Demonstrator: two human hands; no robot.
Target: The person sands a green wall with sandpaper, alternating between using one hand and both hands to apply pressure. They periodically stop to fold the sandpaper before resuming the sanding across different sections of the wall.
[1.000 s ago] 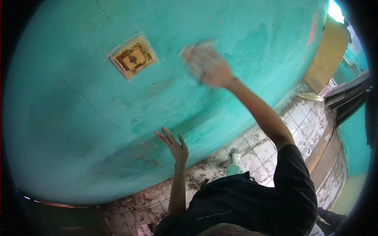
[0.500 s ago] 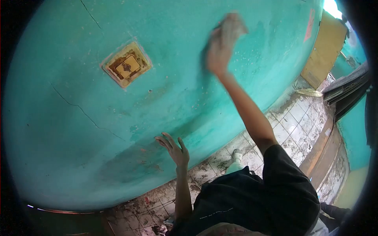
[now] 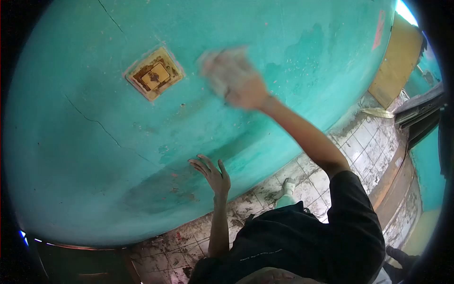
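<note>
A teal painted wall with cracks and darker damp-looking patches fills much of the view. My right hand, smeared by motion, is at the upper middle against the wall; whether something is under its fingers cannot be made out. To its left, a yellowed switch plate sits in a worn square frame. My left hand is lower down, near the wall, with its fingers apart and nothing in it.
Dirty white floor tiles run along the wall's base, with a foot on them. At the right are a tan board, dark stacked panels and a brown plank.
My right hand has swept left and down across the wall, toward the switch plate. The left hand stays nearly in place, fingers still spread.
</note>
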